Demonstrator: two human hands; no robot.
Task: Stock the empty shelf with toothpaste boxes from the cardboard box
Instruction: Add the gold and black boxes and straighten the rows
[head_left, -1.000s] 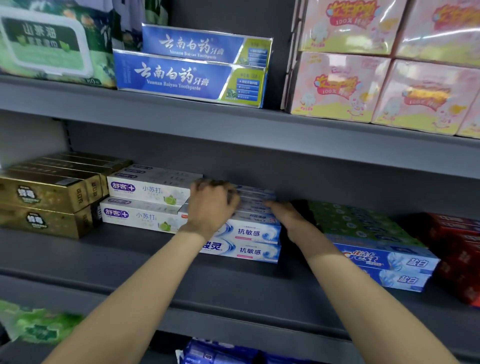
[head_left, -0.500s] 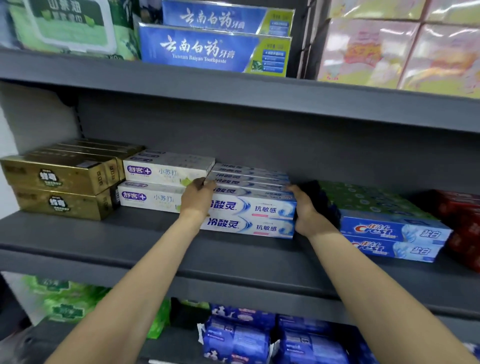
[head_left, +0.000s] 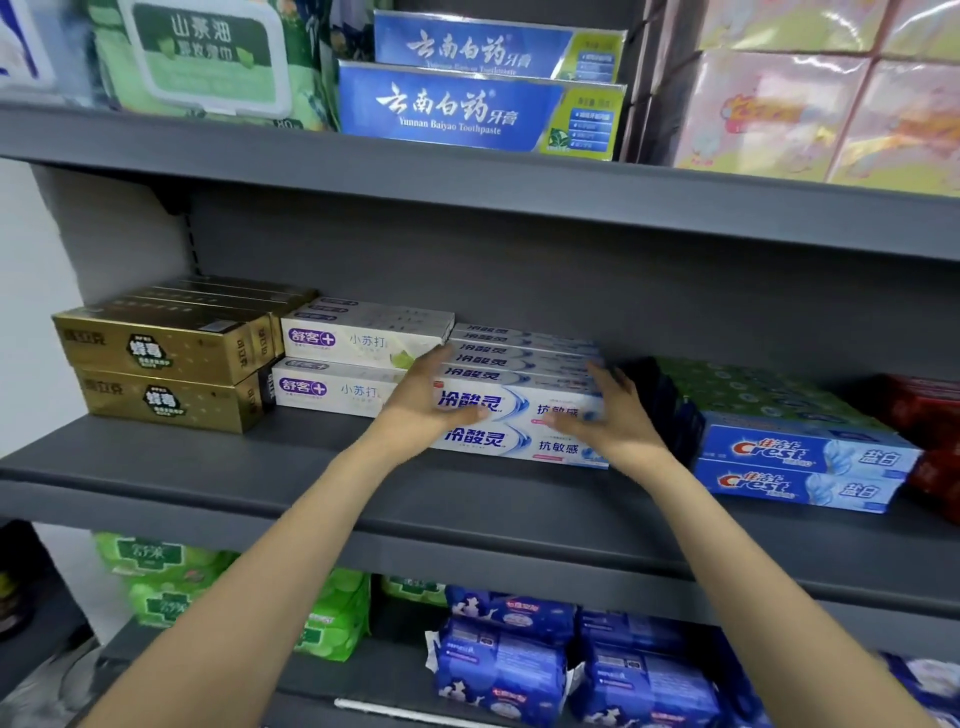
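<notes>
A stack of white-and-blue toothpaste boxes (head_left: 519, 441) lies on the middle grey shelf (head_left: 311, 493), several rows deep and two high. My left hand (head_left: 423, 402) lies against the stack's left front corner, fingers straight along the side and thumb across the front face. On the right front corner rests my right hand (head_left: 615, 421), its fingers over the top edge and its thumb on the front. Neither hand lifts a box. The cardboard box is out of view.
Gold boxes (head_left: 156, 353) and white toothpaste boxes (head_left: 353, 338) sit left of the stack. Crest boxes (head_left: 800, 457) and red boxes (head_left: 924, 410) sit to the right. Blue Yunnan Baiyao boxes (head_left: 467, 104) stand on the shelf above. Blue packs (head_left: 498, 665) and green packs (head_left: 171, 577) fill the shelf below.
Both hands have drawn back from the top rear of the white-and-blue stack to its front corners. My view has shifted, showing more of the lower shelf.
</notes>
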